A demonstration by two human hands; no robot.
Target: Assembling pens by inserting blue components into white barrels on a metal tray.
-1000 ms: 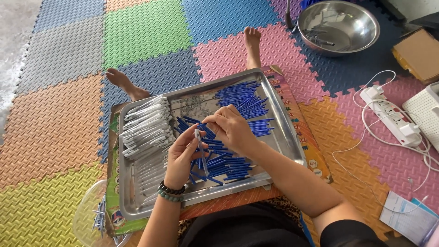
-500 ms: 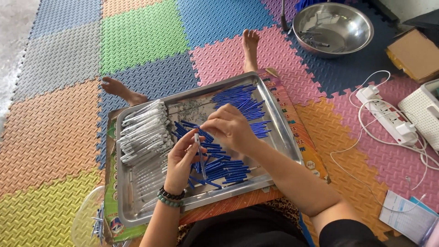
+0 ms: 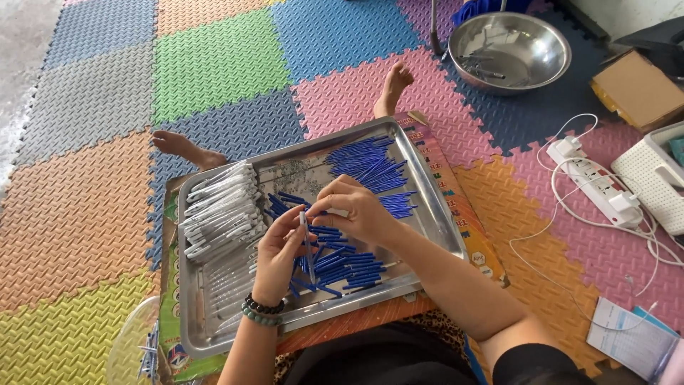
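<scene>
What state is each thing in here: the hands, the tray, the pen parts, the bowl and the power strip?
Left hand: pinching a thin clear pen piece upright.
Right hand: fingertips closed on the top of that piece.
Metal tray: lying flat, loaded.
Blue pen parts: loose, scattered in heaps on the tray.
Clear pen barrels: stacked at the tray's left side.
Steel bowl: upright, a few small parts inside.
Power strip: plugs inserted.

I see one thin white pen tube upright between my hands, above blue refills scattered flat in the steel tray.
</scene>
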